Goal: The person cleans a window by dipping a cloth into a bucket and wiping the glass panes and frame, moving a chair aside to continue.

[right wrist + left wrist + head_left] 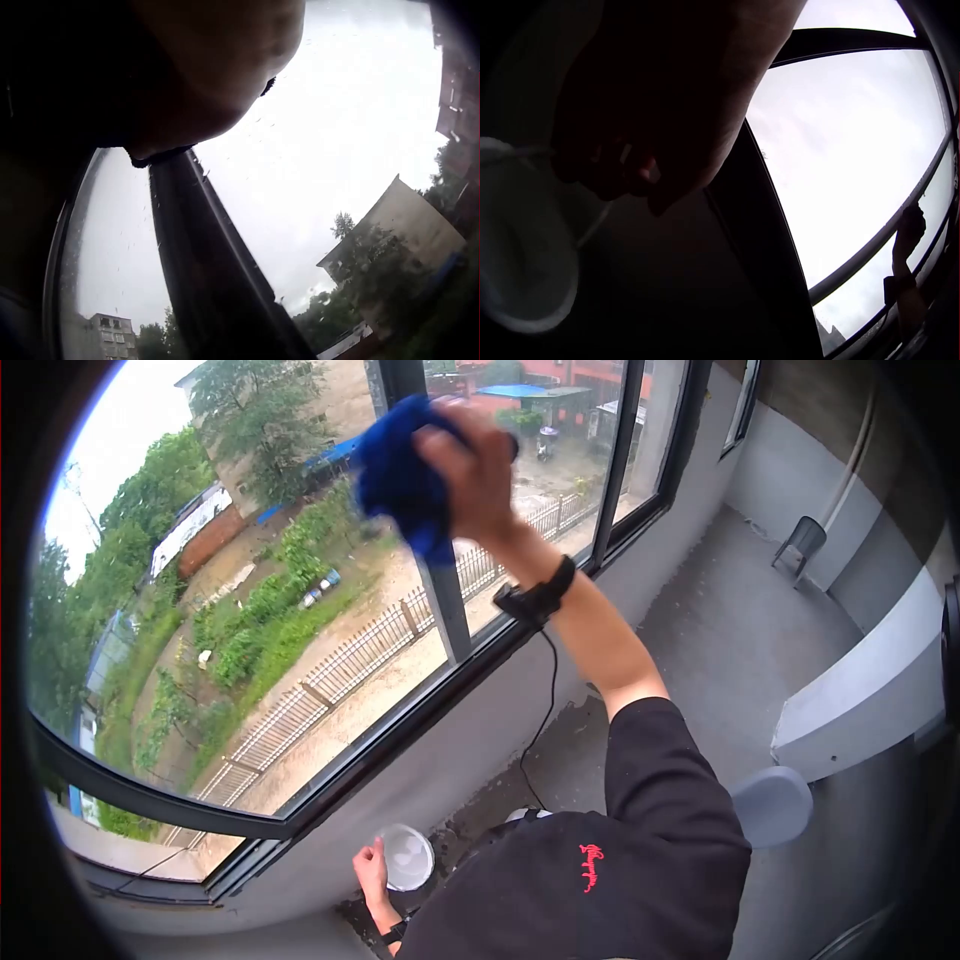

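Observation:
High at the window, my right hand [482, 480] grips a bunched blue cloth [398, 485] over the dark upright bar [450, 615] between the panes. In the right wrist view, the underside of that hand [232, 67] fills the top, and only a dark edge of the cloth [161, 158] peeks out by the bar. Down by the wall below the sill, my left hand [370, 872] is beside a white bucket [431, 852]. The left wrist view shows its fingers curled round the bucket's thin handle [521, 153], in deep shadow.
The window's lower frame [350, 755] runs along the wall, with an opened sash at lower left. A black cable [552, 690] hangs from the right wrist's camera. A grey stool [775, 807] stands at right, and a dark chair [802, 543] farther back on the concrete floor.

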`<action>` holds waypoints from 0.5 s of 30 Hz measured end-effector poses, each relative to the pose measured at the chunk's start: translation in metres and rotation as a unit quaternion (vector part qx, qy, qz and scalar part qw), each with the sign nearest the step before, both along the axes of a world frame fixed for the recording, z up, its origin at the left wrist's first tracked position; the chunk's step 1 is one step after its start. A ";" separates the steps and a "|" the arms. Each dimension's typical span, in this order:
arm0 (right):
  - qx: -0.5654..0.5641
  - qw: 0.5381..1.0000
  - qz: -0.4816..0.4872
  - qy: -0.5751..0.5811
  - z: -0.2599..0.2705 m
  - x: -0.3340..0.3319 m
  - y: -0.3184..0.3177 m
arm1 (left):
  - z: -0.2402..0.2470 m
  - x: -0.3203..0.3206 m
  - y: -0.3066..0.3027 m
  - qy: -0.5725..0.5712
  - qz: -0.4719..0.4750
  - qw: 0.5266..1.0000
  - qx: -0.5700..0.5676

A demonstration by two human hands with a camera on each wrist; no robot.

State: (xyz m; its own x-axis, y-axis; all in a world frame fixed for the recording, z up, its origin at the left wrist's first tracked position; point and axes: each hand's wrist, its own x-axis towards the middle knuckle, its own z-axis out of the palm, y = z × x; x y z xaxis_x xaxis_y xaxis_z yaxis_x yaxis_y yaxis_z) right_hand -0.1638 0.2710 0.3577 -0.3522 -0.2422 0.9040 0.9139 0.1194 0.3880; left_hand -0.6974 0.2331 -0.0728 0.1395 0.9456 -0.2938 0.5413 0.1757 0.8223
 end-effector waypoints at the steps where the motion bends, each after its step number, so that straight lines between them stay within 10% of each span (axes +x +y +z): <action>1: 0.004 0.999 -0.045 0.018 0.001 0.033 -0.006 | -0.005 0.003 -0.001 0.005 0.004 1.000 0.000; 9: 0.083 0.919 -0.105 0.371 -0.018 0.225 -0.041 | -0.018 0.015 -0.009 -0.009 0.008 1.000 0.000; 15: 0.030 0.907 -0.174 0.383 -0.060 0.252 -0.057 | -0.018 0.013 -0.011 -0.012 0.045 0.999 0.003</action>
State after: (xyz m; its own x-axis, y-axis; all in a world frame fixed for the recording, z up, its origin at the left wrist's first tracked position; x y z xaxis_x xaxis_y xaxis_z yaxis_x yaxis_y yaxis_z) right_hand 0.0879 0.2136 0.2980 0.3097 -0.2949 0.9040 0.8961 -0.2274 -0.3811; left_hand -0.6845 0.2220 -0.0907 0.0609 0.9562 -0.2862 0.5029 0.2182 0.8363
